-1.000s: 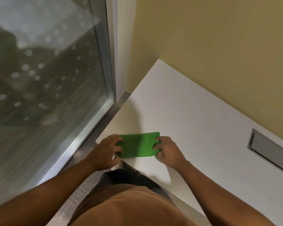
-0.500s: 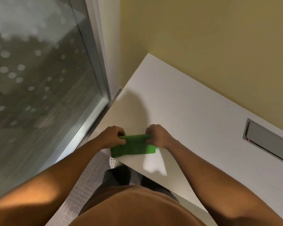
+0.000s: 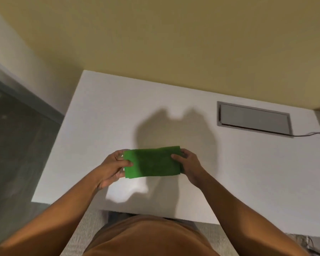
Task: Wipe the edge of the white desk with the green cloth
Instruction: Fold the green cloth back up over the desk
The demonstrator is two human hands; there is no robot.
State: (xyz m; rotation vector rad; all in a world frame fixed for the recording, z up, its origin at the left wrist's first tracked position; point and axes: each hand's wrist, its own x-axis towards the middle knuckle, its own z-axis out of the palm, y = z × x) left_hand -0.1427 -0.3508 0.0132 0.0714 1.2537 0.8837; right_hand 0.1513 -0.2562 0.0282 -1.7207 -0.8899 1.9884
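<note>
Green cloth point(image 3: 152, 162): flat rectangle, folded, layered edges visible at lower left corner, fuzzy texture, long side running left-right. Held above the white desk point(image 3: 100, 126), over its middle front area, well back from the near edge; its shadow falls on the desktop behind and below it. Desk top bare, yellow wall behind. Grey recessed cable hatch point(image 3: 254, 119) set in the desk at back right, thin dark cable point(image 3: 312, 134) running off right from it. Grey floor at left, carpet under the near edge. Nothing between cloth and desk edge except the forearms. Left hand point(image 3: 112, 168) pinches the cloth's left short end, thumb on top, fingers underneath. Right hand point(image 3: 188, 166) grips the right short end the same way, thumb across the top face. Cloth stretched between both hands.
</note>
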